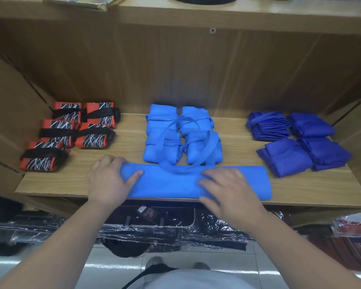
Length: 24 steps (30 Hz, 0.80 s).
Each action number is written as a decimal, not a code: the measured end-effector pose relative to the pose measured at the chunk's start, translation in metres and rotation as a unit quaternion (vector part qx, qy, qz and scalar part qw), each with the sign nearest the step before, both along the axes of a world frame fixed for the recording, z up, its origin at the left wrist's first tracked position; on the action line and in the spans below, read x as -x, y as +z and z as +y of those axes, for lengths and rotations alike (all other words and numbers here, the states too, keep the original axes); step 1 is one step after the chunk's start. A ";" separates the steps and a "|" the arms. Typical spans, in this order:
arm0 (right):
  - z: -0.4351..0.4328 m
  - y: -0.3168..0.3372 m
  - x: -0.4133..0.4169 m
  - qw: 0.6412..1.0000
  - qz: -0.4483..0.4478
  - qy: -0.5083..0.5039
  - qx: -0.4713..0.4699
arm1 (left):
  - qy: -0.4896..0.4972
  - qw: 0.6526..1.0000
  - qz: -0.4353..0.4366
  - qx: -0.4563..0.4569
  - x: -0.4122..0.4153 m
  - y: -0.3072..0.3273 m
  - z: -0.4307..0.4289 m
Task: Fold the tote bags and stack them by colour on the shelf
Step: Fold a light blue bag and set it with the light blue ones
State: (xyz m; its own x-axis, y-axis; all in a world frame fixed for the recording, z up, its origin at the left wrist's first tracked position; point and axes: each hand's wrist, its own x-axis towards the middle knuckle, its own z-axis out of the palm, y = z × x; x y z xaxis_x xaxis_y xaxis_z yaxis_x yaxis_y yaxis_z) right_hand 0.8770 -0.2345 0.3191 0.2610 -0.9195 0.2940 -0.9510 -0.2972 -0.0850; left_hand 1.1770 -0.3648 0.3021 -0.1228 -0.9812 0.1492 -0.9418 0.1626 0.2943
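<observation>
1. The light blue bag [171, 184], folded into a long strip, lies along the front edge of the shelf [311, 188]. Its straps [209, 147] loop back over the folded light blue bundles [154, 147].
2. The left grip [108, 180] curls round the strip's left end, thumb on top.
3. The right grip [227, 188], slightly blurred, lies flat with fingers apart, pressing the strip right of its middle.
4. Both forearms reach forward, palms down.

Both bare forearms reach forward from below, converging slightly. Left hand [108, 180] palm down, fingers curled over the end of the light blue bag [171, 184], thumb lying on top, pointing toward the right hand [227, 190]. Right hand flat, fingers spread, pressing on the same bag.
</observation>
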 end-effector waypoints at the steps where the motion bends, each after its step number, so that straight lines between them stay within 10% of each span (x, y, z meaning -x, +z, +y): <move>1: -0.002 -0.002 -0.010 0.998 0.020 0.036 -0.056 | 0.000 1.000 0.003 -0.003 0.000 0.001 -0.001; 10: -0.014 -0.022 -0.030 0.974 0.026 0.037 -0.222 | -0.003 0.966 0.224 -0.132 -0.004 0.028 0.005; 15: -0.015 -0.017 -0.042 0.974 0.033 0.017 -0.223 | 0.113 0.731 0.624 -0.252 -0.007 0.046 0.018; 24: -0.022 0.000 -0.097 0.960 -0.021 -0.014 -0.278 | 0.184 0.500 0.806 -0.257 -0.025 0.062 0.027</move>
